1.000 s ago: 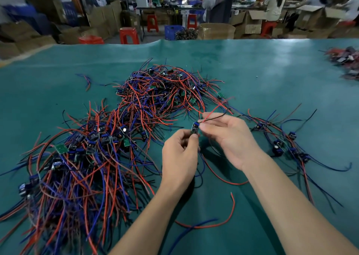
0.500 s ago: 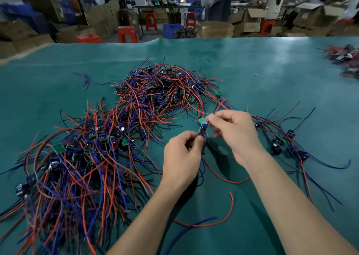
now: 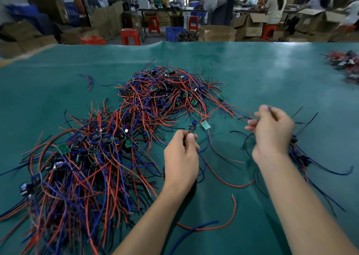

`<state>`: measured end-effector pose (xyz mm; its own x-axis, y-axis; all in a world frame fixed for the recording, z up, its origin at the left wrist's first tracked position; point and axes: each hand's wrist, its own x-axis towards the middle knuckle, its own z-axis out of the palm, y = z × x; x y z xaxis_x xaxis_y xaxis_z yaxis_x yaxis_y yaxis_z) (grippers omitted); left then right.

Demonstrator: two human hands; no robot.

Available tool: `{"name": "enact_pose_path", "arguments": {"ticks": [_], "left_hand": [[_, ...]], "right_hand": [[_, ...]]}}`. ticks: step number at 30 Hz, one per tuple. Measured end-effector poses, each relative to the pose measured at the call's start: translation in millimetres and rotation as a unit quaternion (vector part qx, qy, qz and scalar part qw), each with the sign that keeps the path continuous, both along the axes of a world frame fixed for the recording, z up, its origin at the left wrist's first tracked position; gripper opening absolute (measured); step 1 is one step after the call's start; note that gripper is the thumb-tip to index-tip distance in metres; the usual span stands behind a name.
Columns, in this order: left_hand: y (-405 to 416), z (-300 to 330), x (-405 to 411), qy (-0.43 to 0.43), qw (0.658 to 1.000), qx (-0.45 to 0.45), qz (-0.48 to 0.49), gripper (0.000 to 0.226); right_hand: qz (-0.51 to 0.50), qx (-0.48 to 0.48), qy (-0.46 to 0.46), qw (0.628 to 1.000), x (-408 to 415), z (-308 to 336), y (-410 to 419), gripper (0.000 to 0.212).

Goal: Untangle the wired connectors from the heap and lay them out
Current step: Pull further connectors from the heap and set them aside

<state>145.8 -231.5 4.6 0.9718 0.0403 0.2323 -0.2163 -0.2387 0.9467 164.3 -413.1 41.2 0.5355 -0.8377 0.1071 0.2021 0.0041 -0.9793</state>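
Red-blue heap; left hand pinches connector, right hand grips wires (blurred).

Smooth teal table covering with a soft sheen, plastic-sheathed wires, glossy red plastic stools, matt cardboard boxes

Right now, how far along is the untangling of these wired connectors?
Early on. Done: a small laid-out group lies right of the right hand. In hand: the left hand pinches one connector while the right hand pulls at thin wires. Left: the big heap and the far heap remain tangled.
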Motion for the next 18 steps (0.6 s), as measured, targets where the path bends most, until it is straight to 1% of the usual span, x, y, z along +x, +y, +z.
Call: {"name": "enact_pose_path", "arguments": {"ticks": [1, 2, 3, 5, 6, 7, 11, 13, 14, 16, 17, 18], "left_hand": [[0, 0, 0, 0.003, 1.000, -0.012, 0.011, 0.021], [0, 0, 0, 0.003, 1.000, -0.017, 0.015, 0.022], [-1, 1, -1, 0.000, 1.000, -0.019, 0.013, 0.021], [0, 2, 0, -0.011, 1.000, -0.013, -0.002, 0.020], [1, 1, 1, -0.017, 1.000, -0.005, -0.012, 0.020], [1, 1, 2, -0.023, 1.000, 0.003, -0.021, 0.020], [0, 2, 2, -0.031, 0.998, 0.016, -0.052, 0.020], [-1, 4, 0, -0.033, 0.997, 0.022, -0.069, 0.019], [-2, 5, -1, -0.033, 0.996, 0.022, -0.077, 0.019], [-2, 5, -3, -0.034, 0.995, 0.027, -0.087, 0.018], [-2, 6, -4, -0.037, 0.995, 0.036, -0.089, 0.017], [-2, 6, -5, -0.041, 0.994, 0.045, -0.091, 0.016]], "right_hand": [[0.054, -0.019, 0.022, 0.998, -2, 1, 8, 0.017], [0.128, -0.054, 0.055, 0.989, -4, 1, 17, 0.019], [0.212, -0.099, 0.091, 0.968, -6, 0, 28, 0.021], [0.353, -0.171, 0.136, 0.910, -11, -3, 49, 0.034], [0.390, -0.187, 0.135, 0.892, -12, -7, 57, 0.042], [0.399, -0.193, 0.126, 0.887, -13, -9, 62, 0.048], [0.315, -0.254, 0.088, 0.910, -11, -9, 58, 0.053], [0.272, -0.262, 0.070, 0.923, -10, -4, 47, 0.053], [0.249, -0.250, 0.055, 0.934, -9, 1, 42, 0.048], [0.189, -0.213, 0.006, 0.959, -10, 13, 31, 0.029], [0.156, -0.192, -0.024, 0.969, -11, 21, 26, 0.023], [0.127, -0.177, -0.052, 0.975, -13, 31, 22, 0.023]]}}
